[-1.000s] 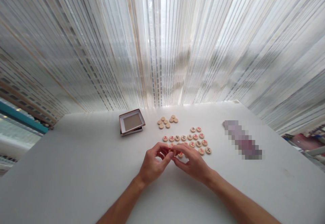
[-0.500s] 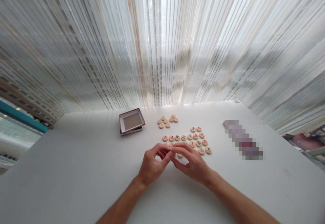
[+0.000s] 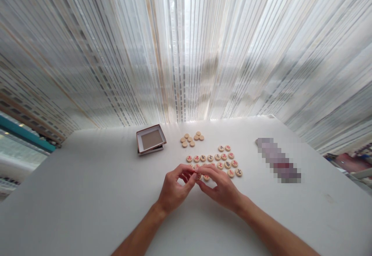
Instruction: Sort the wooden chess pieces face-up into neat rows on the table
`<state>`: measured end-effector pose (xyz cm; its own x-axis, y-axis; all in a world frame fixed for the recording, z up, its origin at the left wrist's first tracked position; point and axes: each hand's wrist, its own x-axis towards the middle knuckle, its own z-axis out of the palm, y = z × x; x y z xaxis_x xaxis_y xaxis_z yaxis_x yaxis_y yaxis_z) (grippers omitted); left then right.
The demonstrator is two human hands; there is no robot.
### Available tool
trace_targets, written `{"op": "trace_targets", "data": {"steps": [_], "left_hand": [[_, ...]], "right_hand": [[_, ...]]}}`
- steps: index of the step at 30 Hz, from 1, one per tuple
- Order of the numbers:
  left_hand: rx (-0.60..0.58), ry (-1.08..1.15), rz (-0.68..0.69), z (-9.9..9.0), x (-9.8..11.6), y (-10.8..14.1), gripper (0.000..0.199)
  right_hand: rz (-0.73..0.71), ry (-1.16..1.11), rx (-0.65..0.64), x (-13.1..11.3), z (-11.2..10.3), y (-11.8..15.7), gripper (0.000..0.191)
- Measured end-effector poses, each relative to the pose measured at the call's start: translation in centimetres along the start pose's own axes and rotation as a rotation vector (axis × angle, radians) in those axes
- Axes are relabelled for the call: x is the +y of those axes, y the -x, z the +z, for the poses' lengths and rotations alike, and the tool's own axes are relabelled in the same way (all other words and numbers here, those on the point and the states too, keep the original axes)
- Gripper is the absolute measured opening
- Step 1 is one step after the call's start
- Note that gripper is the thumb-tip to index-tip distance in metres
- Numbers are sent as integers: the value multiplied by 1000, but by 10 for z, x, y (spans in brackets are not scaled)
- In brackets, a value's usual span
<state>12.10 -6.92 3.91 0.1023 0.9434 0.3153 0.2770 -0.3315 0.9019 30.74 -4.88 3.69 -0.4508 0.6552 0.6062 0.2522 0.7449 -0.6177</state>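
Note:
My left hand (image 3: 176, 188) and my right hand (image 3: 222, 188) meet at the fingertips over the near edge of the rows of round wooden pieces. A round piece (image 3: 198, 176) shows between the fingertips, gripped by both hands and partly covered. Red and black characters mark the pieces in the rows, such as a red one (image 3: 189, 158) at the left end and a black one (image 3: 238, 172) at the right. My fingers hide part of the two nearer rows. Beyond them, several blank-faced pieces (image 3: 190, 139) lie in a loose group.
An open box (image 3: 151, 139) with a brown inner base rests tilted at the back left of the white table (image 3: 87, 194). A blurred-out object (image 3: 277, 161) lies at the right. Striped curtains (image 3: 180, 54) hang behind the table.

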Motion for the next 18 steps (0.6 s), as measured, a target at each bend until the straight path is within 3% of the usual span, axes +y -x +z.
{"op": "trace_targets", "data": {"steps": [18], "left_hand": [[-3, -51, 45, -1, -3, 0, 12]], "right_hand": [[66, -93, 13, 1, -3, -5, 19]]}}
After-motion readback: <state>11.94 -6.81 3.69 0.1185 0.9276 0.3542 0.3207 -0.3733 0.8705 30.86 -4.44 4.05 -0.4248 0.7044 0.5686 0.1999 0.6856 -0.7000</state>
